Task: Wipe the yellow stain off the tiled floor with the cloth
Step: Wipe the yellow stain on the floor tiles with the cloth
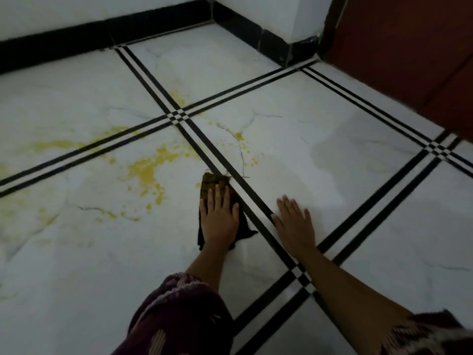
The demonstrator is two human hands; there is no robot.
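A: The tiled floor [345, 129] is pale marble-look squares crossed by double black lines, running out to a black skirting board [76, 34] at the far wall and a reddish-brown door [409, 47] at the far right. What are the hands doing on it?

B: The left hand [218, 216] is lying flat and spread on the cloth [212, 181], pressing it down rather than gripping it. The fingers are open, so nothing is clenched; the palm is pinning the dark fabric so its whole face is meeting the tile.

A: And the other one?

B: The right hand [294, 224] is resting open and empty on the floor, just right of the black lines. It looks to be bracing the person's weight while they are leaning forward. Patterned maroon sleeves [179, 316] are showing at the near edge.

A: Where is the cloth sitting against the mess?

B: It is lying just left of the diagonal black line, at the near right edge of the yellow stain [148, 170]. The thickest patch is lying left and a little farther off; more streaks are trailing to the far left, and small droplets are scattered on the tile beyond the line.

A: So how far along?

B: I'd judge barely started, since most of the yellow is sitting untouched. Starting from the near edge probably keeps the knees out of it.
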